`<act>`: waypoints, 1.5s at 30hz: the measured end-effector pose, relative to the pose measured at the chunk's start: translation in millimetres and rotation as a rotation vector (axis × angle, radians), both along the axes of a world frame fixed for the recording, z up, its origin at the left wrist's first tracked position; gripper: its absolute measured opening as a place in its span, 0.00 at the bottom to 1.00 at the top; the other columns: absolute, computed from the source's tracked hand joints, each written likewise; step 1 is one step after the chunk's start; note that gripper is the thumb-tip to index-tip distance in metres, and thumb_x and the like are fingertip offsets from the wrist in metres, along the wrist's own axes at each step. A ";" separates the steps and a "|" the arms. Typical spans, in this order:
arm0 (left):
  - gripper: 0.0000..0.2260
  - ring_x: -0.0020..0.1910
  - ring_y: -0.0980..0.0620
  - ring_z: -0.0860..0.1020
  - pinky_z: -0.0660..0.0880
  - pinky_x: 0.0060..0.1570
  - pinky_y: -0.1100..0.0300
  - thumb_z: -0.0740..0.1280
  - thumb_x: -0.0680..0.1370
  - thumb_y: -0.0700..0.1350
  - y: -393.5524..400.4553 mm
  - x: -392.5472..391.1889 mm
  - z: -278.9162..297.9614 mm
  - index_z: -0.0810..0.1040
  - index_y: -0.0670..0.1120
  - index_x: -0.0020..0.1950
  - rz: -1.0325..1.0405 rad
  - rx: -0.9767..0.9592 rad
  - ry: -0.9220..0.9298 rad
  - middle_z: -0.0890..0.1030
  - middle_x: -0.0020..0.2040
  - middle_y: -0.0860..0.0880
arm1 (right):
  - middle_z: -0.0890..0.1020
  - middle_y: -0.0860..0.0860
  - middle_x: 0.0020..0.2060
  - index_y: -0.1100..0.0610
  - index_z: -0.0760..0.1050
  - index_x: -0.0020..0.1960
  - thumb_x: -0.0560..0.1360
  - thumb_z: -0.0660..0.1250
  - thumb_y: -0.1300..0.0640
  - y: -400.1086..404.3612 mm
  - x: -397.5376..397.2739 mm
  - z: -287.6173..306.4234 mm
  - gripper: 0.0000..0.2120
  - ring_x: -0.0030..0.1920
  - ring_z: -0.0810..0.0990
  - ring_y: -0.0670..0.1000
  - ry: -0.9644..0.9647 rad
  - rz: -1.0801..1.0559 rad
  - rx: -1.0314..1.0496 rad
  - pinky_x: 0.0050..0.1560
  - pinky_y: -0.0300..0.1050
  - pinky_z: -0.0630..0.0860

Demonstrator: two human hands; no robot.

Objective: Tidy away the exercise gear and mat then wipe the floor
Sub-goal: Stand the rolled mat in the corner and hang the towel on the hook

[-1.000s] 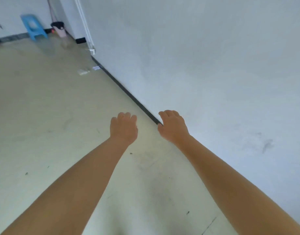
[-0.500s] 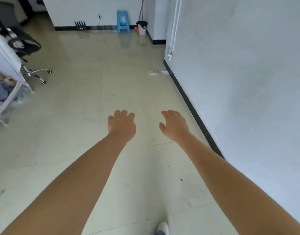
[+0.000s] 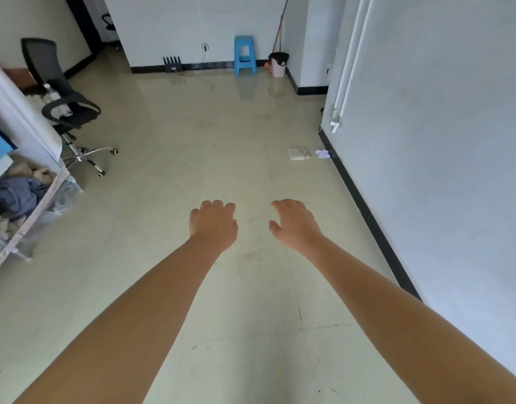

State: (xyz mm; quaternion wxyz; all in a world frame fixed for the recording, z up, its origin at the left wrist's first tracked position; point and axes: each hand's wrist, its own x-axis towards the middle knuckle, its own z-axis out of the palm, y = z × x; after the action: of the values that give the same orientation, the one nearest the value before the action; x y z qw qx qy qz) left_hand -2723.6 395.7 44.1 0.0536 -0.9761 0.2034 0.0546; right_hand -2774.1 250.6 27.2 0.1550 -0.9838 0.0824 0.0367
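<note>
Both my arms reach forward over the pale shiny floor (image 3: 192, 147). My left hand (image 3: 213, 224) hangs with loosely curled fingers and holds nothing. My right hand (image 3: 294, 224) is beside it, fingers relaxed and empty. A crumpled pale cloth (image 3: 299, 153) lies on the floor ahead to the right, near the wall's black skirting, with a small white scrap (image 3: 322, 153) next to it. A long-handled mop or broom (image 3: 280, 27) leans in the far corner. No mat or exercise gear shows in this view.
A white wall (image 3: 440, 141) runs along the right. A black office chair (image 3: 67, 109) and a shelf with clothes (image 3: 20, 196) stand at the left. A blue stool (image 3: 245, 55), a pink bin (image 3: 278, 65) and a black rack (image 3: 172, 64) sit at the far wall.
My view has swung left from the right-hand wall to face down the room, bringing the chair, shelf and far wall into sight. Both hands stayed out in front, empty.
</note>
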 end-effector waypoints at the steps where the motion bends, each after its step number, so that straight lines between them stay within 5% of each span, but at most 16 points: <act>1: 0.17 0.67 0.46 0.67 0.67 0.62 0.54 0.52 0.82 0.47 -7.6 26.0 1.1 0.65 0.47 0.71 -0.001 -0.006 -0.006 0.72 0.66 0.47 | 0.69 0.55 0.68 0.59 0.62 0.71 0.79 0.56 0.55 -8.2 28.5 2.4 0.22 0.70 0.64 0.56 -0.008 -0.003 0.002 0.67 0.48 0.64; 25: 0.15 0.64 0.45 0.69 0.68 0.58 0.54 0.54 0.81 0.45 -290.9 719.0 -33.1 0.67 0.44 0.67 -0.190 0.041 -0.028 0.73 0.62 0.45 | 0.74 0.58 0.61 0.61 0.69 0.64 0.77 0.59 0.56 -296.6 710.3 -35.1 0.17 0.64 0.69 0.58 -0.052 -0.207 0.008 0.63 0.50 0.66; 37: 0.15 0.62 0.46 0.71 0.69 0.57 0.55 0.55 0.81 0.45 -455.3 1015.6 -66.4 0.69 0.43 0.66 -0.265 0.095 0.044 0.75 0.61 0.45 | 0.71 0.57 0.66 0.60 0.64 0.69 0.79 0.58 0.55 -453.2 988.2 -68.4 0.20 0.68 0.66 0.57 0.082 -0.268 0.054 0.67 0.48 0.65; 45: 0.15 0.64 0.45 0.70 0.67 0.61 0.53 0.55 0.81 0.45 -604.2 1234.1 -118.6 0.69 0.43 0.66 -0.529 0.156 0.092 0.73 0.63 0.45 | 0.73 0.56 0.65 0.59 0.66 0.68 0.79 0.58 0.55 -597.0 1133.0 -138.7 0.19 0.67 0.68 0.56 0.223 -0.615 0.093 0.65 0.49 0.67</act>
State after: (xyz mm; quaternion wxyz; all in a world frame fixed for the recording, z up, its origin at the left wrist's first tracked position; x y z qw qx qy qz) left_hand -1489.5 -208.6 -74.5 0.1316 -0.8785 0.4487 0.0983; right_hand -1641.1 -346.4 -111.5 0.1938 -0.8946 0.3901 0.0996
